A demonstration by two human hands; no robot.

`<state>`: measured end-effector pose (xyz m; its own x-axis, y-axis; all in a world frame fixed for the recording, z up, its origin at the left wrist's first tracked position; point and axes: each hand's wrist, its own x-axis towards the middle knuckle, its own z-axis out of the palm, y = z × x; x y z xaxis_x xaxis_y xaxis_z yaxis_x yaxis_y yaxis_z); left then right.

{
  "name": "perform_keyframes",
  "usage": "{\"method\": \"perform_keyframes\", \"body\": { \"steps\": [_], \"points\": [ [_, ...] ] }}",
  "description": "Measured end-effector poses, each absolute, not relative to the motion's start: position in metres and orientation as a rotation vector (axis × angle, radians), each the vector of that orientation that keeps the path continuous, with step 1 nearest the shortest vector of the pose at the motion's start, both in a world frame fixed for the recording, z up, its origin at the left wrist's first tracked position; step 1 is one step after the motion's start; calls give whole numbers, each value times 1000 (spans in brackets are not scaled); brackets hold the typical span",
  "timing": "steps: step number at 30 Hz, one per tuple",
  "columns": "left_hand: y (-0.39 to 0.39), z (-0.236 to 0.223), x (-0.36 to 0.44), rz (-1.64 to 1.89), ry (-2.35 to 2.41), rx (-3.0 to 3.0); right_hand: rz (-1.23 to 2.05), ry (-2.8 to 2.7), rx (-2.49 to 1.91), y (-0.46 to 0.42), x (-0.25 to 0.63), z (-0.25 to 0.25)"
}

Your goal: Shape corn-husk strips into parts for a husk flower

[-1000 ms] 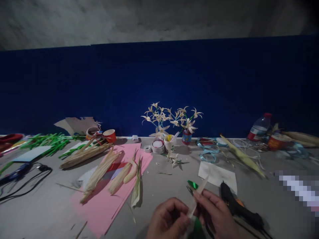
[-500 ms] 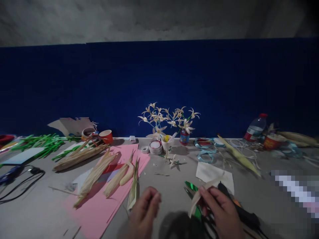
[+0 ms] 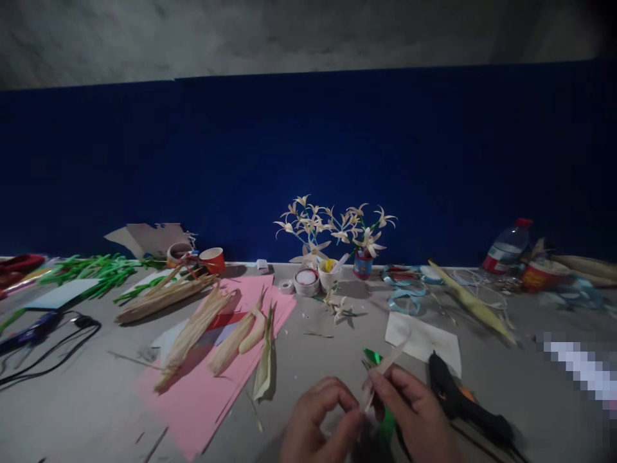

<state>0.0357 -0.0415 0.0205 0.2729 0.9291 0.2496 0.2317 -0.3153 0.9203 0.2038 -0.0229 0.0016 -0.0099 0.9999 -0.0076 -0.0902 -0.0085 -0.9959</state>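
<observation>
My right hand (image 3: 412,408) pinches a pale, narrow corn husk strip (image 3: 393,357) between thumb and fingers, its tapered tip pointing up and right. My left hand (image 3: 321,418) is curled, its thumb and forefinger closed at the strip's lower end; the exact contact is blurred. Beneath the right hand lies a shiny green strip (image 3: 373,355), mostly covered. Right of that hand rests a black glue gun (image 3: 465,405). A white paper sheet (image 3: 427,341) lies just beyond.
Dried corn husks (image 3: 197,337) lie on pink paper (image 3: 193,411) at left. White husk flowers (image 3: 313,225) stand at the back, near a white cup (image 3: 330,280). Green stems (image 3: 99,273) lie far left; a bottle (image 3: 508,247) leans back right.
My left hand has moved right to meet the lower end of the husk strip. The strip in my right hand has turned straighter. The view has shifted slightly.
</observation>
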Motion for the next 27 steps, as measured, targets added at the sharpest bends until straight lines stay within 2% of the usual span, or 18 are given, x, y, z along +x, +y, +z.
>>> {"method": "perform_keyframes", "body": {
  "steps": [10, 20, 27],
  "points": [
    [-45, 9, 47, 1115, 986, 1374, 1503, -1230, -989, -33, 207, 13],
    [-44, -7, 51, 1262, 1023, 1401, 1284, -1423, -1119, -33, 207, 9],
    [-45, 0, 44, 1022, 980, 1407, 1327, -1456, -1103, -34, 211, 9]
  ]
}}
